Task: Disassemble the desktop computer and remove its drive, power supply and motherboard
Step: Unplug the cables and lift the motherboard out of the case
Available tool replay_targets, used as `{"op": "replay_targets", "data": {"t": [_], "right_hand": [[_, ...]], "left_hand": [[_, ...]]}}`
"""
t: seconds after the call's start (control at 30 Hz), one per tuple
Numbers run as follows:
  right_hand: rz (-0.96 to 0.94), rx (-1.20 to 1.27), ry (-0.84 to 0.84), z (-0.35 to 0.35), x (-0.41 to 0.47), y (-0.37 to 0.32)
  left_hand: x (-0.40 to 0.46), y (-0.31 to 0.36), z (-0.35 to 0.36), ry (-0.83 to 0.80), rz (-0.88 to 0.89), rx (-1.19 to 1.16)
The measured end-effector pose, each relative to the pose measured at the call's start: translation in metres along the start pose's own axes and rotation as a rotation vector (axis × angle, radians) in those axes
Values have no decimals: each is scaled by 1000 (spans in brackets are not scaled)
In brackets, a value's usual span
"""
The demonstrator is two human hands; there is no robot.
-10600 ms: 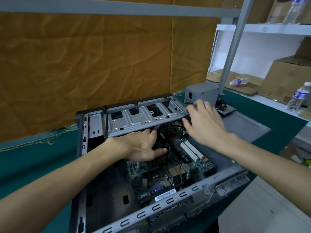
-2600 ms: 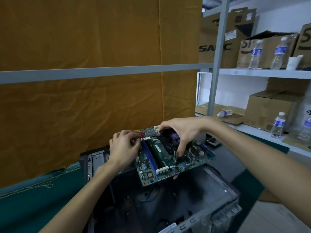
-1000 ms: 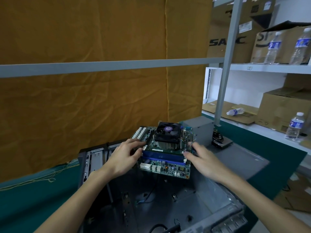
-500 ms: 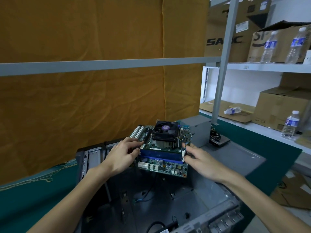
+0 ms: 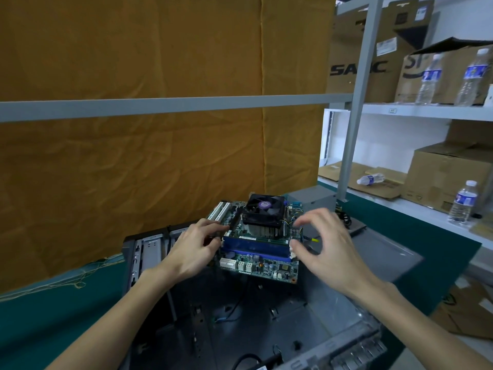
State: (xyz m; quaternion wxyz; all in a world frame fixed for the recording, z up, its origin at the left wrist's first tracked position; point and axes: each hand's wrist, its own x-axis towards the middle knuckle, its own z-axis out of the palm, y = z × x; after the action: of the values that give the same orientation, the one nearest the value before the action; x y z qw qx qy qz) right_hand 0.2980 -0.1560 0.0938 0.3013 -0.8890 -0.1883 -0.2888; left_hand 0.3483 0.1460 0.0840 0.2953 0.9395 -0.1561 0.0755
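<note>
Two hands | left hand grips flat green motherboard | right hand spread, loose

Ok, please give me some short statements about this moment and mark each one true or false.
1. The motherboard still lies inside the computer case. False: it is held up above the open case.
2. The left hand grips the motherboard's left edge. True.
3. The right hand is curled tightly around the cooler fan. False: its fingers are spread, beside the board's right edge.
4. A water bottle lies on its side on the shelf. True.
</note>
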Motion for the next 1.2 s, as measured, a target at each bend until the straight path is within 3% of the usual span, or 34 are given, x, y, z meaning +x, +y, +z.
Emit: {"op": "replay_targets", "data": {"t": [0.1, 0.17, 0.3, 0.43, 0.53, 0.6, 0.67, 0.83, 0.97, 1.2], "right_hand": [[-50, -125, -201, 3, 8, -7], [-55, -101, -206, 5, 11, -8], [34, 287, -50, -6, 18, 1], [206, 642, 202, -22, 39, 36], [388, 725, 414, -18, 66, 77], [416, 566, 485, -5, 87, 105], [364, 306, 443, 12, 105, 130], [92, -391, 98, 46, 122, 176], [45, -526, 20, 52, 118, 187], [72, -532, -57, 45, 115, 183]], "left_hand": [[1, 7, 1, 72, -8, 6], [6, 11, 1, 176, -31, -39], [28, 26, -3, 260, -49, -223], [56, 46, 3, 142, -53, -398], [76, 59, 18, 60, -83, -477], [85, 58, 28, 20, -104, -494], [91, 50, 35, 0, -107, -495], [91, 39, 41, 4, -127, -499], [94, 38, 43, 2, -150, -464], [89, 43, 39, 6, -112, -461]]}}
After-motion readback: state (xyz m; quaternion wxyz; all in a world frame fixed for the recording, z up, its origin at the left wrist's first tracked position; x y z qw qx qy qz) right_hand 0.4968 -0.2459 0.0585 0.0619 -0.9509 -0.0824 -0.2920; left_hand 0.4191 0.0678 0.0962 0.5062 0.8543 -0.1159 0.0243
